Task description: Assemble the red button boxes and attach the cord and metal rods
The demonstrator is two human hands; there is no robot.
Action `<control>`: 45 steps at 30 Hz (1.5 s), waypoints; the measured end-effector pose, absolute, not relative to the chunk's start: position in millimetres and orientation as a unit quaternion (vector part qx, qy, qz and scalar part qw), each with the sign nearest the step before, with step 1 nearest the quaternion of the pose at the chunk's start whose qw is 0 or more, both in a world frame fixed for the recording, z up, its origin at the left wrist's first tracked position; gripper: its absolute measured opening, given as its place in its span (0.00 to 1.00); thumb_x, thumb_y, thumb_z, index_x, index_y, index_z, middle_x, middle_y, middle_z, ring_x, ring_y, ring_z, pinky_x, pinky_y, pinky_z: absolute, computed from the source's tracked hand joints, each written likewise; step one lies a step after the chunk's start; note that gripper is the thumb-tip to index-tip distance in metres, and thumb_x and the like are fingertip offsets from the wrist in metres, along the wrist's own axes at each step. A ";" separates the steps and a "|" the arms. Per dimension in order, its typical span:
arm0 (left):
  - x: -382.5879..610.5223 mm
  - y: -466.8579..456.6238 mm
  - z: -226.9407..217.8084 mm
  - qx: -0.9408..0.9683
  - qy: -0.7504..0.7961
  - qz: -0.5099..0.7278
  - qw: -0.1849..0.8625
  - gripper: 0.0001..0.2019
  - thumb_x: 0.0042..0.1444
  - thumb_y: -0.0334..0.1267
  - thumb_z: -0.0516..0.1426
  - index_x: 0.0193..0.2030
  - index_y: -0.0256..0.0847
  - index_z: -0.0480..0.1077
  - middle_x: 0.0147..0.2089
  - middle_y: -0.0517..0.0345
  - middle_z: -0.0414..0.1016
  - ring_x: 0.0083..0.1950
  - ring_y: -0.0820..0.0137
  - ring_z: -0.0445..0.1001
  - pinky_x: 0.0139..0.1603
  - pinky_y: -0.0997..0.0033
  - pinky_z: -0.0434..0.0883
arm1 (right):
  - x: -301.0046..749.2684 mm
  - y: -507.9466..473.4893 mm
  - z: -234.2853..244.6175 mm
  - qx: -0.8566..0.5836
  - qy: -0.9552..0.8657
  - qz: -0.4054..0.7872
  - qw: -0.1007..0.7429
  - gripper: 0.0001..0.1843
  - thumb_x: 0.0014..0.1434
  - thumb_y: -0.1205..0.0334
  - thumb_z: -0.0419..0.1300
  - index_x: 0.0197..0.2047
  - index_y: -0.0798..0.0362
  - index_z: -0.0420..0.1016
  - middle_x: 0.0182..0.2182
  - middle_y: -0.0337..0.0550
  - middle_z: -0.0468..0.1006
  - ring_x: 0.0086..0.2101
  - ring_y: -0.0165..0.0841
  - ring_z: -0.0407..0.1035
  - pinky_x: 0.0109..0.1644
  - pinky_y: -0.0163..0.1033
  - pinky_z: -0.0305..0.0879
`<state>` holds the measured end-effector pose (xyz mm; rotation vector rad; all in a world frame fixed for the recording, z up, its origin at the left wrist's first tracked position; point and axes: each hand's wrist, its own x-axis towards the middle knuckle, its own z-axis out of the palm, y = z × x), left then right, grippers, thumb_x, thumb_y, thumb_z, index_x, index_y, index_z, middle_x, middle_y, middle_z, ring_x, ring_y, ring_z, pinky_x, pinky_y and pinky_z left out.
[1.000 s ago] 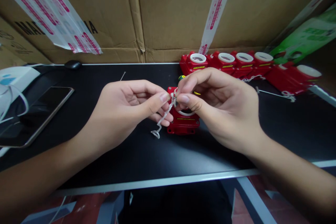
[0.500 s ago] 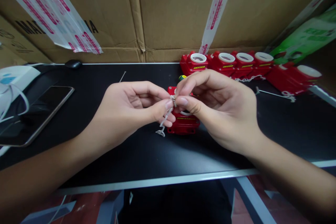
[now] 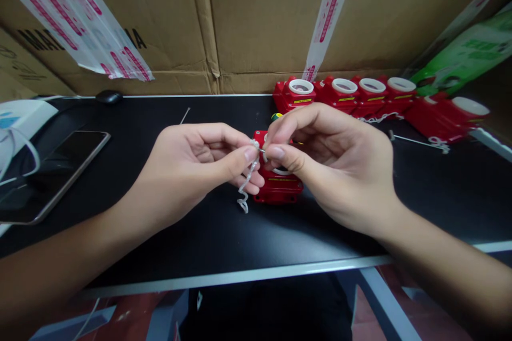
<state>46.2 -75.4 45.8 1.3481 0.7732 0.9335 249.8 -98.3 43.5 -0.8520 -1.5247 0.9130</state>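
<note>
My left hand (image 3: 196,162) and my right hand (image 3: 332,157) meet fingertip to fingertip above a small red box with a white ring on top (image 3: 278,187) that rests on the black table (image 3: 168,224). Both pinch a thin twisted silver wire (image 3: 246,184); its loose curled end hangs below my left thumb. My right thumb and forefinger grip the wire's upper end, close over the box's ring. Most of the box's top is hidden behind my fingers.
A row of several like red boxes (image 3: 348,93) lines the back right, with loose wires (image 3: 420,142) beside them. A phone (image 3: 52,173) and a white device (image 3: 18,125) lie at left, a black mouse (image 3: 109,97) behind. Cardboard walls (image 3: 260,16) close off the back.
My hands shifted slightly; the left thumb slid along the wire and the hanging curled end turned and dropped a little lower. The box has stayed put.
</note>
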 end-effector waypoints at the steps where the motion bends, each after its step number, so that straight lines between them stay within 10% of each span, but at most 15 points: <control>1: 46.3 -75.3 45.9 0.588 0.336 0.406 0.614 0.04 0.63 0.34 0.68 0.37 0.37 0.82 0.31 0.56 0.83 0.31 0.69 0.85 0.37 0.73 0.86 | 250.0 -98.3 43.6 -0.362 -0.646 0.384 0.552 0.15 0.60 0.50 0.75 0.38 0.52 0.79 0.37 0.43 0.82 0.38 0.33 0.78 0.43 0.38 0.80; 45: 41.4 -72.8 48.5 0.670 0.277 0.370 0.581 0.05 0.61 0.31 0.68 0.38 0.39 0.76 0.34 0.56 0.82 0.33 0.67 0.85 0.37 0.70 0.85 | 260.3 -94.9 44.2 -0.290 -0.658 0.484 0.498 0.12 0.60 0.56 0.76 0.41 0.52 0.81 0.36 0.42 0.82 0.36 0.33 0.78 0.42 0.39 0.79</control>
